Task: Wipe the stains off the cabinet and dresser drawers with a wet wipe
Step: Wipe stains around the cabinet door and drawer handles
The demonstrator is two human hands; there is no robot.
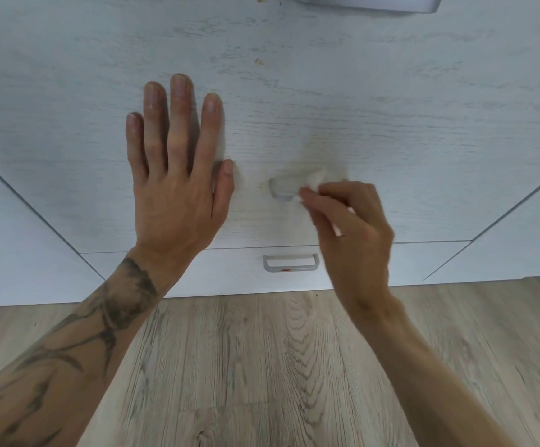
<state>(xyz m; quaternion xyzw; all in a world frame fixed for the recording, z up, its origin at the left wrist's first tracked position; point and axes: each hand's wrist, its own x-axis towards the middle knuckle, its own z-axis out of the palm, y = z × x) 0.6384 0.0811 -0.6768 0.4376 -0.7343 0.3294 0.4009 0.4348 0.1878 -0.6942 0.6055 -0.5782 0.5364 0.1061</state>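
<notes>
Left hand flat, fingers spread, on the drawer front; right hand pinching a wadded wet wipe against the drawer handle; brown stain spots above.

Both arms are bare from the hands back to the picture's edge, with no sleeve, watch, ring or glove to be seen. The left hand is unmarked, with short plain nails, but just behind its wrist a dark tattoo begins and runs along the forearm in grey-black shaded, wing-like strokes with thin lines between them. The right hand and its forearm carry no marking.
</notes>
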